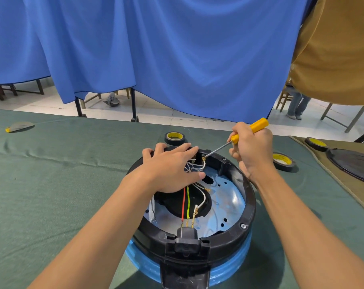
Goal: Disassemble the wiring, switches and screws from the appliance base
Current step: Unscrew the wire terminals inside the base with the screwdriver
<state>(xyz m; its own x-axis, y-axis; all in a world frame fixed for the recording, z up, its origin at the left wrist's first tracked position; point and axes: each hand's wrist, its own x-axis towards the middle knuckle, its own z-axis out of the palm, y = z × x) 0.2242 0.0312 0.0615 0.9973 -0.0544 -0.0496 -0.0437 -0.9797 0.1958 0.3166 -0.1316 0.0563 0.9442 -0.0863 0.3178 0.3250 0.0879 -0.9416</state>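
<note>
Green counter (62, 195): appliance base (250, 207) is steadied by left hand (170, 170), fingers (183, 148) flat. Yellow screwdriver (258, 124) is gripped by right hand (252, 147), tip at switch terminals (200, 159). Wires (183, 203) and rim screws (243, 225) are still fitted; most work is judged left.

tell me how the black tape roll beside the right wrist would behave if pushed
The black tape roll with the yellow core lies flat on the green cloth, so a push would probably slide it, not roll it. Its hollow ring shape suggests it is light and easy to pinch. Stood on edge, it would likely roll.
</note>
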